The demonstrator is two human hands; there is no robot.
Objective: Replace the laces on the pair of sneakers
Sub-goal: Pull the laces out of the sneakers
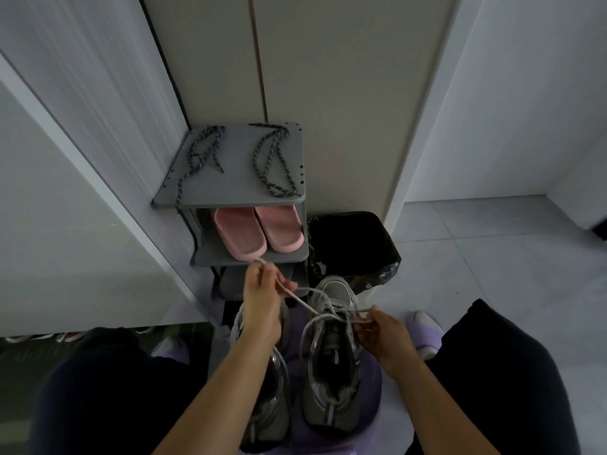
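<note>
Now am pinching white lace in left hand grip and right hand grip; yanking unevenly risking snagging it, tipping sneaker.

One view only: wide-angle camera on the head, facing forward and steeply down. Near range: left hand and right hand close under the lens at 6 o'clock, sneakers just below centre. Shoe rack farther off, toward 12 o'clock. Walls bow at the edges.
</note>
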